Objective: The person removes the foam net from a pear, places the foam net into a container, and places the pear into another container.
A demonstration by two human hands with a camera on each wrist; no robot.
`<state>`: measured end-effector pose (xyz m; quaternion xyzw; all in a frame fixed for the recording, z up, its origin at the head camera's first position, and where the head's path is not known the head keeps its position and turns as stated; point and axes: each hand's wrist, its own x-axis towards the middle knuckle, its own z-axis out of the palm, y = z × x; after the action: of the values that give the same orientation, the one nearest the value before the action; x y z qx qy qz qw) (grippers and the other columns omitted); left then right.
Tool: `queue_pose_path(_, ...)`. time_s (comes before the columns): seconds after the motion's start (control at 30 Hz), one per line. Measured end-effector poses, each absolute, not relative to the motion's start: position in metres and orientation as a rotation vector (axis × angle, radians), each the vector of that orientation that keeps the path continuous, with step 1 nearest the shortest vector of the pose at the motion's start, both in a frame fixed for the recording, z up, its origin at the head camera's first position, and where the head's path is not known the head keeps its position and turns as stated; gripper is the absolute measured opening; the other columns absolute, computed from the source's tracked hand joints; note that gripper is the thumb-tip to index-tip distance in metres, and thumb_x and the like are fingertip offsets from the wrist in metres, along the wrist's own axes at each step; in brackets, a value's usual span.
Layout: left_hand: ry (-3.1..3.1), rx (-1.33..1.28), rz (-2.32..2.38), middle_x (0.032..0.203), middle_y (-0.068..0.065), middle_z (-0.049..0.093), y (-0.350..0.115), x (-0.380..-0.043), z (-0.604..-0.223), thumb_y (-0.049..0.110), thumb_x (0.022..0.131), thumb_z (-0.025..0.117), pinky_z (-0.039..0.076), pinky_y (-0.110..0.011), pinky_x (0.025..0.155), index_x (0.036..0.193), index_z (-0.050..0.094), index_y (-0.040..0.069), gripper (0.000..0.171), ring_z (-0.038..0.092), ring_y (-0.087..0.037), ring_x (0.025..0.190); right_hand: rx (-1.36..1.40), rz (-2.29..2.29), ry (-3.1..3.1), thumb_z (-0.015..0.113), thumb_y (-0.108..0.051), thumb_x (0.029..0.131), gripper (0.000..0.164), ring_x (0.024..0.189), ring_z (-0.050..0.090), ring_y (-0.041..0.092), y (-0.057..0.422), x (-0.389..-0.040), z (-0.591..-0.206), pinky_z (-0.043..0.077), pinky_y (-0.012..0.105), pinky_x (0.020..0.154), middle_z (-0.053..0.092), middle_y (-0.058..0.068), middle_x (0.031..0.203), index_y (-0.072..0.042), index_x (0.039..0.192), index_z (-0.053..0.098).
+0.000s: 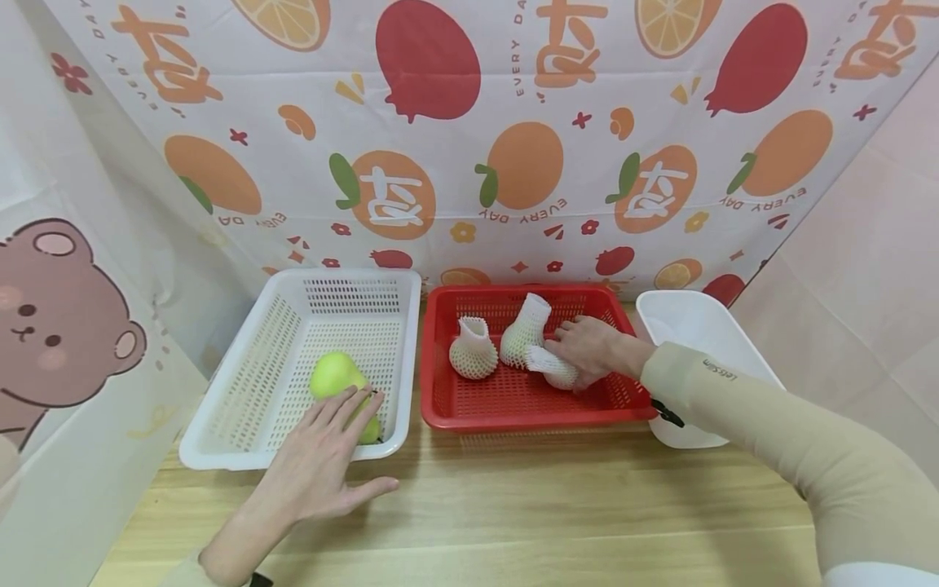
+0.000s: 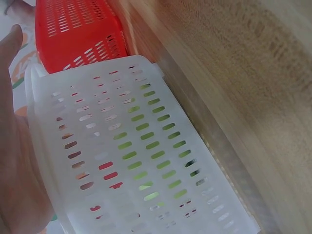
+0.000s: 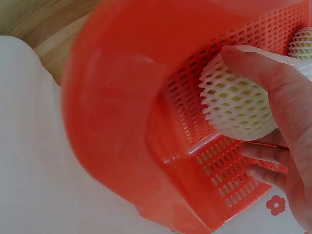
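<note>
Inside the red basket [image 1: 528, 412], my right hand [image 1: 590, 346] holds a fruit in a white foam net [image 3: 239, 97], thumb on one side and fingers round the other. Green skin shows through the mesh. Two more foam-netted fruits, one on the left [image 1: 473, 357] and one in the middle [image 1: 522, 338], stand to the left of it. My left hand [image 1: 319, 461] reaches over the near rim of the white basket [image 1: 235, 391], fingers extended over green pears [image 1: 336, 373]. The fingers partly cover the pears; whether they touch cannot be told.
A white plastic bin [image 1: 704, 326] stands right of the red basket, partly behind my right forearm. The baskets sit side by side on a wooden table [image 1: 477, 514]. A fruit-print cloth [image 1: 455, 163] hangs behind them.
</note>
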<state>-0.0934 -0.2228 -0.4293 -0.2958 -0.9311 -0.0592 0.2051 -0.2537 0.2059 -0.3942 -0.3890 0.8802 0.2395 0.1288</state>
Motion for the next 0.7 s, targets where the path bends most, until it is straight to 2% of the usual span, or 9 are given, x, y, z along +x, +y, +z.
queue_pose_path(0.1, -2.596, -0.824, -0.165, 0.148, -0.018, 0.062, -0.223, -0.093, -0.429, 0.080, 0.073, 0.071, 0.056, -0.060, 0.103, 0.147, 0.058, 0.007, 0.105, 0.059, -0.041, 0.134, -1.141, 0.703, 2.575, 0.084, -0.057, 0.078, 0.086, 0.131, 0.063, 0.035, 0.206, -0.253, -0.394, 0.051, 0.054, 0.116, 0.067, 0.015, 0.141, -0.012, 0.145, 0.053)
queue_pose_path(0.33, -2.600, -0.823, -0.159, 0.148, -0.018, 0.061, -0.223, -0.094, -0.427, 0.078, 0.072, 0.074, 0.055, -0.060, 0.103, 0.147, 0.059, 0.007, 0.104, 0.059, -0.041, 0.134, -1.154, 0.645, 2.612, 0.070, -0.061, 0.087, 0.071, 0.126, 0.066, 0.035, 0.209, -0.251, -0.390, 0.055, 0.051, 0.111, 0.070, 0.015, 0.135, -0.014, 0.138, 0.058)
queue_pose_path(0.53, -2.607, -0.821, -0.156, 0.149, -0.018, 0.061, -0.223, -0.093, -0.426, 0.080, 0.073, 0.072, 0.055, -0.061, 0.104, 0.148, 0.058, 0.008, 0.105, 0.059, -0.041, 0.134, -1.134, 0.629, 2.635, 0.081, -0.059, 0.076, 0.085, 0.133, 0.062, 0.038, 0.213, -0.249, -0.377, 0.050, 0.057, 0.117, 0.067, 0.016, 0.140, -0.014, 0.144, 0.056)
queue_pose_path(0.7, -2.605, -0.822, -0.155, 0.149, -0.019, 0.061, -0.223, -0.092, -0.425, 0.078, 0.072, 0.074, 0.055, -0.061, 0.104, 0.148, 0.057, 0.008, 0.105, 0.059, -0.041, 0.134, -1.191, 0.629, 2.696, 0.080, -0.062, 0.076, 0.086, 0.128, 0.063, 0.035, 0.215, -0.246, -0.366, 0.052, 0.055, 0.114, 0.068, 0.015, 0.138, -0.013, 0.143, 0.057)
